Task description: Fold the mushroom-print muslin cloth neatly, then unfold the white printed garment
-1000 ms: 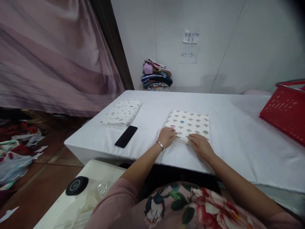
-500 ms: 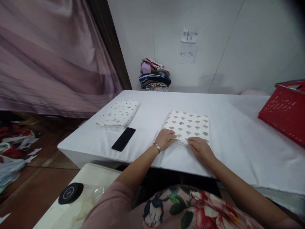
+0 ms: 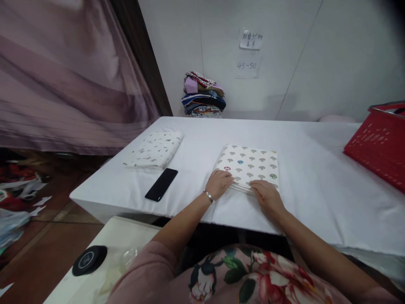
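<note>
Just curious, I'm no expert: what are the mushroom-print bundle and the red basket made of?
The bundle looks like soft woven cloth, probably cotton: matte, with thin folded layers along the edge under both hands. The basket looks like rigid plastic: glossy red, slotted wall, apparently with a metal rim.

A white-covered table (image 3: 316,169) fills the room's centre beneath a plain white wall (image 3: 316,63) bearing two paper notes (image 3: 249,52) at 12 o'clock. A mauve curtain (image 3: 63,76) hangs at 10 o'clock beside a dark wooden post (image 3: 142,63). Reddish-brown floor (image 3: 41,253) lies at 8 o'clock.
</note>
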`<control>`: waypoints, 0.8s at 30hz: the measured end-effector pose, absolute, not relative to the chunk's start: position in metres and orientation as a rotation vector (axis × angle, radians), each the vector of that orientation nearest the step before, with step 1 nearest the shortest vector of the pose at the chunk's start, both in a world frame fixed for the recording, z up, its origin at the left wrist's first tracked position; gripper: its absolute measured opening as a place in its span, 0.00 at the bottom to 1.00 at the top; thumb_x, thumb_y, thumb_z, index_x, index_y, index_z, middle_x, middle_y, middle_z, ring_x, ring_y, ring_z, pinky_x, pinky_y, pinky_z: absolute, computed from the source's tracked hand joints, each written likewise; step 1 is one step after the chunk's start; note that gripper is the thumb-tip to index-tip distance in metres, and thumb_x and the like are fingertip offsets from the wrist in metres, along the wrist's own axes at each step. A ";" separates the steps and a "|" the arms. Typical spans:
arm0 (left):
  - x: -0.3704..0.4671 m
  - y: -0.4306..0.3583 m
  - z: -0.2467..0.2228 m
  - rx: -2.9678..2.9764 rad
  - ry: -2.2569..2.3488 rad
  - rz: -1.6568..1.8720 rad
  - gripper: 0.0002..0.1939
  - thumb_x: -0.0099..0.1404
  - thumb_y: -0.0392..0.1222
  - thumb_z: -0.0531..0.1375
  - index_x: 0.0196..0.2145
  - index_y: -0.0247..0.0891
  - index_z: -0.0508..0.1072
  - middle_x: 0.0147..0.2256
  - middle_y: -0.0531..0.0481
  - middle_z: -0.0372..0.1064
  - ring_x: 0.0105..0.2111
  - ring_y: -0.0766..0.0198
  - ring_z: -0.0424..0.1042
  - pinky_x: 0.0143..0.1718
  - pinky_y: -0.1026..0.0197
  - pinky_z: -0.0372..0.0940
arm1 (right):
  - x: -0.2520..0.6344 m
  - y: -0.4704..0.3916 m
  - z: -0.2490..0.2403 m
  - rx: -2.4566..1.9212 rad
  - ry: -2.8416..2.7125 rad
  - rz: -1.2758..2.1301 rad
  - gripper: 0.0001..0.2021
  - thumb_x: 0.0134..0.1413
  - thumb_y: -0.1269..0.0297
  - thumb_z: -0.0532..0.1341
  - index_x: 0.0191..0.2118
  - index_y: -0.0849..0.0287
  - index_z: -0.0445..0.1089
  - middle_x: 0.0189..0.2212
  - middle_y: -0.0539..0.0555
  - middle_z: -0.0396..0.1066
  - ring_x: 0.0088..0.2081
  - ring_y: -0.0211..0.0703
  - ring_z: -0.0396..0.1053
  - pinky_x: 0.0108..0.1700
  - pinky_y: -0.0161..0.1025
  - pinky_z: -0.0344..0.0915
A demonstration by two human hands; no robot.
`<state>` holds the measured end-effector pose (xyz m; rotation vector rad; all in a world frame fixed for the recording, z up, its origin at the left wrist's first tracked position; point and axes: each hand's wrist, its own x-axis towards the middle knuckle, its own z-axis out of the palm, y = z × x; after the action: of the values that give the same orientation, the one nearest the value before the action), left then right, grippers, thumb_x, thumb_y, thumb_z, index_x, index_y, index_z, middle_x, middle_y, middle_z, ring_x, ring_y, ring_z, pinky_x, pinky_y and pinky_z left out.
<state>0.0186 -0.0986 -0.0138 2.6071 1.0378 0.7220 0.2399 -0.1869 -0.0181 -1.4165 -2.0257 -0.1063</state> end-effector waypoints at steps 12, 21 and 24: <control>0.007 -0.097 -0.015 2.797 0.928 0.734 0.12 0.65 0.42 0.54 0.45 0.42 0.72 0.47 0.47 0.69 0.48 0.58 0.64 0.51 0.53 0.56 | 0.248 -0.190 -0.025 -1.336 -2.181 -0.227 0.14 0.60 0.69 0.51 0.48 0.57 0.69 0.47 0.57 0.70 0.49 0.48 0.67 0.47 0.48 0.65; 0.009 -0.098 -0.001 2.650 0.938 0.761 0.10 0.63 0.45 0.57 0.41 0.44 0.74 0.44 0.49 0.71 0.45 0.59 0.67 0.49 0.53 0.59 | 0.256 -0.195 -0.034 -1.370 -2.283 -0.229 0.21 0.57 0.73 0.50 0.55 0.54 0.64 0.54 0.56 0.66 0.54 0.50 0.63 0.50 0.51 0.63; 0.025 -0.093 0.016 2.576 0.951 0.809 0.14 0.63 0.50 0.57 0.43 0.44 0.73 0.47 0.49 0.70 0.48 0.60 0.66 0.52 0.53 0.58 | 0.253 -0.197 -0.034 -1.397 -2.278 -0.192 0.21 0.57 0.72 0.51 0.56 0.54 0.64 0.54 0.56 0.66 0.54 0.50 0.63 0.51 0.51 0.62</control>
<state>0.0250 -0.0927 0.0164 2.5757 0.9509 0.8090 0.2526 -0.1966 -0.0343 -1.3969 -2.2775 -0.1925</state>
